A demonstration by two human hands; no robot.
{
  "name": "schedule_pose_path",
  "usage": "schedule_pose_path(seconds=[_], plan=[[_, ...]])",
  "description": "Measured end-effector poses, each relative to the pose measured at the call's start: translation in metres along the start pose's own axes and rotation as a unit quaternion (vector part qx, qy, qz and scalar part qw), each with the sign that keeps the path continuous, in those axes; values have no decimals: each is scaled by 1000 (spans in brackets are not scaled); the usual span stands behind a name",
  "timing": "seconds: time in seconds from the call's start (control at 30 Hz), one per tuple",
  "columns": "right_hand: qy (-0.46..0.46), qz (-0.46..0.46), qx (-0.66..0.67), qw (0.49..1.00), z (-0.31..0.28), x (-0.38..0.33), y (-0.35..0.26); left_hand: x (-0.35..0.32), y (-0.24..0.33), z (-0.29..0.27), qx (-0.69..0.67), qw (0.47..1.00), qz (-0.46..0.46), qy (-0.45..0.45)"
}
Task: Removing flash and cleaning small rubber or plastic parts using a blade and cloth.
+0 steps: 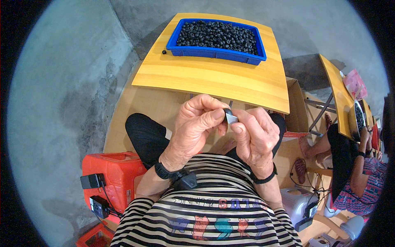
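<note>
In front of my body, both hands meet over my lap. My left hand [190, 125] is closed, pinching a small dark round part [227, 111] between thumb and fingertips. My right hand [259, 138] is closed on a small flat grey blade-like piece [231, 119], whose pointed end lies against the dark part. Fingers cover most of both pieces, so their exact kind does not show. Beyond my hands, a blue plastic tray [214, 53] full of similar black round parts [218, 36] stands on a yellow wooden table [205, 74].
One loose black part [164, 52] lies left of the tray. A cardboard box [297, 107] stands by the table's right side. An orange-red plastic container [111, 177] with small black devices is at my left. Another person [360, 181] works at a table on the far right.
</note>
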State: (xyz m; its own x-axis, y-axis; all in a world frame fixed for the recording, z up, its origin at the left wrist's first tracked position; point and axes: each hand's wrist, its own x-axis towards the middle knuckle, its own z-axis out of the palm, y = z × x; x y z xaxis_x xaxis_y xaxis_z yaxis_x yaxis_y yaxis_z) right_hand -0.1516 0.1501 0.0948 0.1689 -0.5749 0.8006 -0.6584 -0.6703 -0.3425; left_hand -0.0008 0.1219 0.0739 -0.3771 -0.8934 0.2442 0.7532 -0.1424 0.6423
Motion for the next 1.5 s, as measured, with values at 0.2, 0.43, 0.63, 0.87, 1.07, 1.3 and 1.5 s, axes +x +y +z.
schedule_pose_path(seconds=[0.2, 0.43, 0.63, 0.87, 1.07, 1.3, 1.5], plan=[[88, 162, 32, 982, -9, -3, 34, 4, -1, -1, 55, 998, -10, 24], [-8, 238, 314, 919, -1, 3, 5, 5, 0, -2, 25, 998, -60, 18], [-8, 281, 432, 857, 5, 4, 0, 4, 1, -5, 39, 998, -54, 10], [-5, 315, 446, 838, 20, -4, 8, 4, -4, -12, 61, 996, -57, 42], [-14, 344, 506, 791, 24, -6, 9, 6, -6, -20, 12, 997, -75, 26], [-24, 294, 448, 844, 22, -5, 8, 7, -5, -24, -31, 995, -88, 24], [-13, 332, 499, 800, 23, -12, 13, 5, -11, -27, -16, 995, -91, 25]])
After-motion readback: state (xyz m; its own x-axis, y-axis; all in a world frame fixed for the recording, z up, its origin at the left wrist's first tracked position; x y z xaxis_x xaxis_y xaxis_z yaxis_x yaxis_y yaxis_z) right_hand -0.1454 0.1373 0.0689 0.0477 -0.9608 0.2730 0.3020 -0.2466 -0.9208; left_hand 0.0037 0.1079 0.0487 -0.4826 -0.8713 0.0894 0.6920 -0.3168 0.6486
